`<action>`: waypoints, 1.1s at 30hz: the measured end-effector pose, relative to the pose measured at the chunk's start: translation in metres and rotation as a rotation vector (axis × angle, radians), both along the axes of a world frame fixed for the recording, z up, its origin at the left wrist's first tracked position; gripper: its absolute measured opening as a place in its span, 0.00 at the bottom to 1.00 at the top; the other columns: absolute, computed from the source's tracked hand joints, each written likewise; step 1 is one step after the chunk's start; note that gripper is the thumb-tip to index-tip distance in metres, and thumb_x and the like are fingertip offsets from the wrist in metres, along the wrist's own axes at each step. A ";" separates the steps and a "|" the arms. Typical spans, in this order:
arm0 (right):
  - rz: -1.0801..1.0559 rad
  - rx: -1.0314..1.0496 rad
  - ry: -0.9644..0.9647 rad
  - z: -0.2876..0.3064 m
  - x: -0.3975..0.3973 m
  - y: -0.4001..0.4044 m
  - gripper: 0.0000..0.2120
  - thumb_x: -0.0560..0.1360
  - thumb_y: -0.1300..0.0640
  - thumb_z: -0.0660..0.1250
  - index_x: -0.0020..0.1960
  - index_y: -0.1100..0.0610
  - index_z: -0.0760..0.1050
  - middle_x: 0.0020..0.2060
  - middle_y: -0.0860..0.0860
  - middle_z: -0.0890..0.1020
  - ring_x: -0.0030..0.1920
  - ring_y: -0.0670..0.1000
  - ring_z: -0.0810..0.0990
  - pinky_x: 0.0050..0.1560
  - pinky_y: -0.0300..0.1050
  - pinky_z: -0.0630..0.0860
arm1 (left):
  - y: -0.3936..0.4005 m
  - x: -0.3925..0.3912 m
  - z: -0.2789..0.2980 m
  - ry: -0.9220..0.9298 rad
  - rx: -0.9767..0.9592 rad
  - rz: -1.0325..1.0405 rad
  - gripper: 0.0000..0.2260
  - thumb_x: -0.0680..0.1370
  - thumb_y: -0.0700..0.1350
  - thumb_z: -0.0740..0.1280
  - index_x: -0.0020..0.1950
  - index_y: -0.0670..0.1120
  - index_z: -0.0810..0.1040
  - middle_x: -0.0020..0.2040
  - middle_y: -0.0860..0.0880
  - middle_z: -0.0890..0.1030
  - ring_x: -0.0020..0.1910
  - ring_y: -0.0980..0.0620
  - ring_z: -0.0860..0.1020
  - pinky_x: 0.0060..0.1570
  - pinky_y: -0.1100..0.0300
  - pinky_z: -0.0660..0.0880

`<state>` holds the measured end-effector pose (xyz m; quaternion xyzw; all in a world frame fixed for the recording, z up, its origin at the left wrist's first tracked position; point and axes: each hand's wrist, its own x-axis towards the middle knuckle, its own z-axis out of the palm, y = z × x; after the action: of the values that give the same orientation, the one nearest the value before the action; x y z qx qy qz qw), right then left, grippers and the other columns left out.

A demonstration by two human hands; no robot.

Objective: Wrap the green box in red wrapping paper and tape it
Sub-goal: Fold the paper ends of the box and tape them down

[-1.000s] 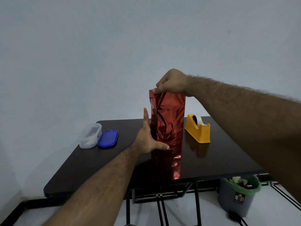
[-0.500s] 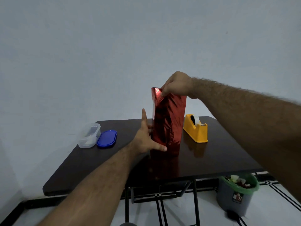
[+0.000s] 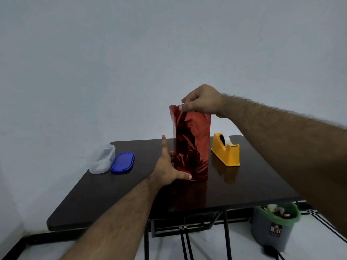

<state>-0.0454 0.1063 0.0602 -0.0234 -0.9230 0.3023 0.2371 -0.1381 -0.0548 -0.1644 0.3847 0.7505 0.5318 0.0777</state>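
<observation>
A tall box stands upright on the dark table (image 3: pixel 253 188), fully covered in shiny red wrapping paper (image 3: pixel 193 145); no green shows. My left hand (image 3: pixel 169 169) rests against the lower left side of the wrapped box, index finger pointing up and thumb laid along the base. My right hand (image 3: pixel 201 100) is at the top of the box and pinches the upper edge of the paper, where a small pale bit, perhaps tape, shows under the fingertips. A yellow tape dispenser (image 3: pixel 226 152) with a roll of clear tape sits just right of the box.
A clear plastic container (image 3: pixel 102 159) and its blue lid (image 3: pixel 123 162) lie at the table's left. A grey bin with a green liner (image 3: pixel 276 225), full of scraps, stands on the floor under the table's right corner. A plain wall is behind.
My right hand shifted slightly along the top edge of the paper and now pinches it nearer the left corner. My left hand stayed against the lower left side.
</observation>
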 end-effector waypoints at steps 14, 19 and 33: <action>-0.004 -0.400 -0.114 -0.082 0.023 0.066 0.72 0.55 0.43 0.90 0.85 0.44 0.47 0.78 0.56 0.69 0.78 0.58 0.67 0.70 0.54 0.70 | 0.006 0.015 0.167 0.403 0.209 0.151 0.42 0.74 0.54 0.80 0.82 0.60 0.60 0.66 0.58 0.80 0.66 0.56 0.77 0.67 0.54 0.76; -0.003 -0.578 -0.092 -0.150 0.000 0.075 0.72 0.48 0.48 0.92 0.83 0.47 0.55 0.67 0.56 0.80 0.67 0.57 0.81 0.66 0.58 0.80 | 0.029 0.025 0.208 0.448 -0.105 0.127 0.41 0.70 0.57 0.81 0.79 0.57 0.66 0.48 0.56 0.87 0.53 0.54 0.84 0.60 0.47 0.82; -0.020 -0.688 0.155 -0.221 0.008 0.042 0.45 0.52 0.42 0.90 0.66 0.48 0.77 0.59 0.46 0.86 0.59 0.48 0.85 0.60 0.53 0.84 | 0.069 0.053 0.227 0.322 -0.028 0.276 0.41 0.68 0.38 0.82 0.77 0.52 0.68 0.60 0.50 0.76 0.57 0.48 0.80 0.59 0.52 0.80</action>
<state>-0.0375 0.1484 -0.1610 -0.0878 -0.7459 0.5943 0.2877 -0.0850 0.0147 0.0629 0.3571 0.8061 0.4585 -0.1114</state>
